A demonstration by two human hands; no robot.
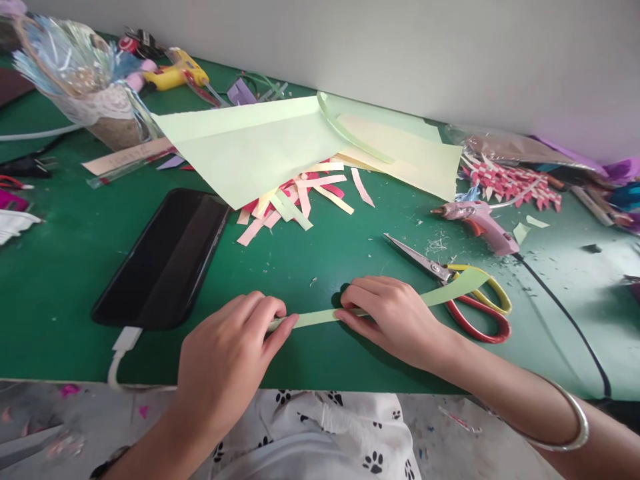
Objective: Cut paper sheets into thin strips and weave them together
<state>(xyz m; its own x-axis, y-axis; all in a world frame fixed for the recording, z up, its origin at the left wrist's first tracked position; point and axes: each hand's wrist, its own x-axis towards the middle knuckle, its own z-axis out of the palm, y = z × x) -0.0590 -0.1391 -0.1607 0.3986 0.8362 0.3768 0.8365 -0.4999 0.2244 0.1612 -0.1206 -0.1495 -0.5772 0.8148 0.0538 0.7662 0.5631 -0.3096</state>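
At the far left, a lace-trimmed pot (113, 117) is standing on the green tabletop (280, 267). Nearer the front edge, a black smartphone (163, 260) is lying flat, with a white charging cable (129, 338) plugged into its near end. To its right, the left hand (227, 353) is pinching a light green paper strip (317, 319) near its left end, between thumb and fingers. Farther back, cut paper strips (295, 197) are lying in a loose pile. The right hand (393, 313) is gripping the strip farther along, and the strip's free right end is extending over the handles of the scissors (435, 269). Behind these, a pink glue gun (483, 223) is resting on its side.
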